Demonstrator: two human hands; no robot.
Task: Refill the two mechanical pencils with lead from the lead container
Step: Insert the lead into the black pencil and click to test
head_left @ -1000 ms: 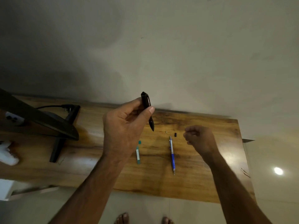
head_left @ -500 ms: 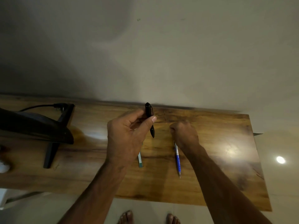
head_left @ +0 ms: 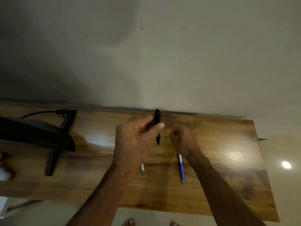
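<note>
Black mechanical pencil (head_left: pixel 157 126) stands nearly upright at the centre of the head view. The left hand (head_left: pixel 135 144) grasps it. The thumb crosses the front of the barrel about halfway down and the fingers curl behind it. The capped top sticks up above the fingers and the pointed tip hangs below the thumb, clear of the wooden table (head_left: pixel 228 176).

The right hand (head_left: pixel 182 139) is just right of the pencil tip, low over the table, knuckles up and fingers curled under. It is blurred, so I cannot tell whether it pinches anything or is simply clenched.

The blue mechanical pencil (head_left: pixel 181 168) lies on the table below that hand, right of centre, with its tip toward the bottom of the frame. Its upper end is hidden under the right wrist.

The lead container (head_left: pixel 143 170), a small green and white piece, lies on the table just left of the blue pencil. Only its lower end shows beside the left wrist.

In the left of the frame a dark screen (head_left: pixel 32 134) on a black stand (head_left: pixel 52 159) is cut off by the edge, with a cable (head_left: pixel 40 112) behind it. A white object (head_left: pixel 4 173) at the far left is too cropped to identify. Toes (head_left: pixel 129 222) show at the bottom edge.
</note>
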